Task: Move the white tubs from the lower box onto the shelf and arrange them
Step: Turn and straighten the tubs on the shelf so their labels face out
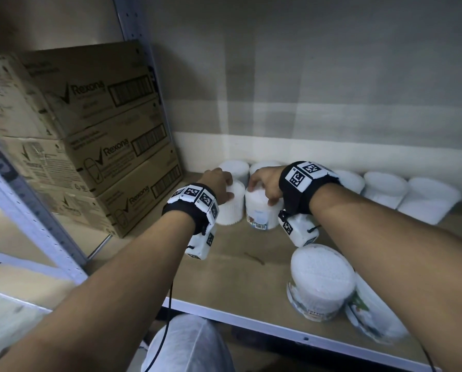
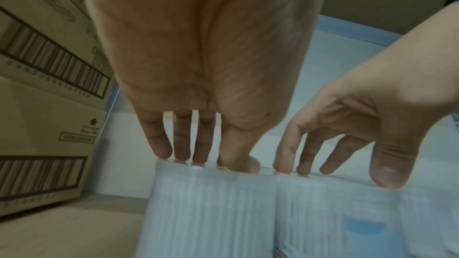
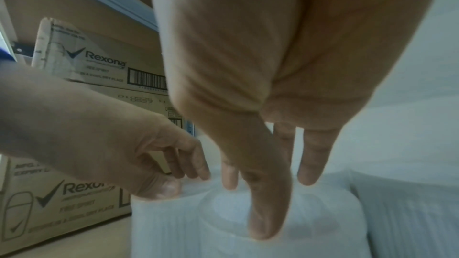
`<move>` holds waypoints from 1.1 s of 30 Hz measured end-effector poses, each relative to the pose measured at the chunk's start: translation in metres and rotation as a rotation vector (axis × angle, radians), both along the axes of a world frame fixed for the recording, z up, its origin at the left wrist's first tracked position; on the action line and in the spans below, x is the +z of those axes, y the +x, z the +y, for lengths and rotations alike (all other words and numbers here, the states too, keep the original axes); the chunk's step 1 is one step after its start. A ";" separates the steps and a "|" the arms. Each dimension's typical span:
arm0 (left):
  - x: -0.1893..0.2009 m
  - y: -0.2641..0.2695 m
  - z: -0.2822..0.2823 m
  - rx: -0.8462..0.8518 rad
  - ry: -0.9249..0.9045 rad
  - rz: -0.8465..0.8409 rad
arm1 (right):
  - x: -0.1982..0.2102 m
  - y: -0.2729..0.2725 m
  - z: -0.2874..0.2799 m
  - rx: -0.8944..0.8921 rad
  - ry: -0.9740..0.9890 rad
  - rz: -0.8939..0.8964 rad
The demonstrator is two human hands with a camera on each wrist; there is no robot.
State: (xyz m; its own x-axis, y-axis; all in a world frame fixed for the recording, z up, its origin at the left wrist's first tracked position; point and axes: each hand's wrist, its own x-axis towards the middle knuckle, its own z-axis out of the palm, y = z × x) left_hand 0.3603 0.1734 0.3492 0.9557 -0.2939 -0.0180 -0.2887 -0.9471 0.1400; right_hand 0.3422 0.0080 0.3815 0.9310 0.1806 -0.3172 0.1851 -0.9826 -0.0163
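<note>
The shelf (image 1: 224,267) carried stacked Rexona cartons (image 1: 95,146) at its left end and a row of white tubs (image 1: 385,187) along the back edge. The left hand (image 1: 217,183) gripped one tub (image 1: 231,208) by its top; the right hand (image 1: 266,183) gripped the neighbouring tub (image 1: 259,210), the two touching.

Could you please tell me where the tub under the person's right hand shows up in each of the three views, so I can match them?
Head: the tub stands mid-shelf, centre of the picture, under the right hand, barcode facing the camera.
Left wrist: lower right, the tub with a blue label patch.
Right wrist: bottom centre, the tub below the fingertips.
Shared landmark: the Rexona boxes, left of the tubs in all three.
</note>
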 end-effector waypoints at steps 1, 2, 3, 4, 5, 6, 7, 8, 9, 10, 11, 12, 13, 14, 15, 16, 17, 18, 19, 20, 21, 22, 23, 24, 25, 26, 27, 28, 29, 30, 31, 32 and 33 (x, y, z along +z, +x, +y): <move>0.000 0.000 0.000 0.002 -0.002 0.002 | 0.000 0.001 0.002 -0.004 0.017 0.000; 0.000 -0.001 0.000 0.005 -0.005 0.004 | 0.000 0.003 0.004 -0.013 0.033 -0.006; -0.001 -0.001 0.001 0.005 -0.008 0.006 | 0.000 0.005 0.006 -0.026 0.040 -0.017; -0.001 -0.001 0.001 0.005 -0.010 0.006 | 0.000 0.006 0.007 -0.031 0.022 -0.041; -0.001 -0.001 0.001 0.004 -0.011 0.006 | 0.000 0.006 0.007 -0.041 -0.010 -0.062; -0.001 -0.001 0.001 0.004 -0.011 0.006 | -0.002 0.007 0.007 -0.048 -0.048 -0.080; 0.000 -0.002 0.001 0.004 -0.013 0.007 | -0.004 0.008 0.006 -0.054 -0.081 -0.086; 0.000 -0.002 0.001 0.004 -0.016 0.007 | -0.006 0.009 0.005 -0.055 -0.117 -0.087; -0.001 -0.002 0.001 0.004 -0.020 0.010 | -0.009 0.010 0.004 -0.053 -0.137 -0.088; -0.001 -0.002 0.001 0.003 -0.024 0.012 | -0.012 0.011 0.004 -0.052 -0.152 -0.089; -0.001 -0.002 0.001 0.002 -0.024 0.014 | -0.014 0.013 0.003 -0.055 -0.158 -0.091; -0.001 -0.002 0.001 0.001 -0.023 0.014 | -0.014 0.013 0.003 -0.057 -0.155 -0.096; -0.001 -0.002 0.001 0.001 -0.021 0.015 | -0.014 0.013 0.003 -0.061 -0.147 -0.095; 0.000 -0.002 0.002 0.000 -0.019 0.015 | -0.014 0.013 0.003 -0.063 -0.143 -0.091; 0.000 -0.002 0.001 -0.002 -0.018 0.016 | -0.015 0.013 0.003 -0.062 -0.143 -0.089; 0.000 -0.002 0.001 -0.004 -0.017 0.016 | -0.017 0.015 0.001 -0.059 -0.148 -0.091; 0.000 -0.002 0.002 -0.006 -0.016 0.017 | -0.018 0.016 0.000 -0.054 -0.148 -0.098; 0.000 -0.002 0.002 -0.006 -0.015 0.016 | -0.022 0.021 -0.003 -0.050 -0.141 -0.106; 0.000 -0.002 0.002 -0.005 -0.014 0.015 | -0.024 0.024 -0.005 -0.044 -0.133 -0.111; 0.000 -0.003 0.002 -0.005 -0.013 0.013 | -0.023 0.024 -0.006 -0.036 -0.127 -0.105; 0.000 -0.003 0.002 -0.005 -0.013 0.013 | -0.020 0.021 -0.006 -0.029 -0.127 -0.089; 0.000 -0.003 0.002 -0.006 -0.013 0.012 | -0.017 0.019 -0.006 -0.031 -0.110 -0.066; 0.000 -0.004 0.001 -0.007 -0.014 0.012 | -0.015 0.018 -0.006 -0.033 -0.094 -0.037; 0.000 -0.004 0.002 -0.008 -0.014 0.011 | -0.014 0.019 -0.007 -0.040 -0.082 -0.010; 0.000 -0.004 0.002 -0.008 -0.014 0.011 | -0.015 0.021 -0.009 -0.042 -0.087 0.005; -0.001 -0.004 0.002 -0.008 -0.014 0.012 | -0.013 0.020 -0.009 -0.046 -0.087 0.010; -0.001 -0.005 0.002 -0.007 -0.015 0.012 | -0.012 0.018 -0.010 -0.053 -0.076 0.008; -0.001 -0.005 0.002 -0.006 -0.016 0.013 | -0.012 0.018 -0.010 -0.074 -0.052 0.009; -0.001 -0.005 0.002 -0.004 -0.019 0.014 | -0.012 0.019 -0.011 -0.091 -0.025 0.003; -0.001 -0.005 0.003 -0.001 -0.022 0.016 | -0.012 0.020 -0.011 -0.106 0.002 -0.009; -0.001 -0.005 0.003 0.003 -0.025 0.019 | -0.014 0.022 -0.010 -0.115 0.006 -0.036; -0.001 -0.005 0.003 0.006 -0.028 0.021 | -0.015 0.023 -0.009 -0.122 -0.002 -0.057; -0.002 -0.005 0.003 0.009 -0.031 0.023 | -0.016 0.025 -0.008 -0.124 -0.023 -0.071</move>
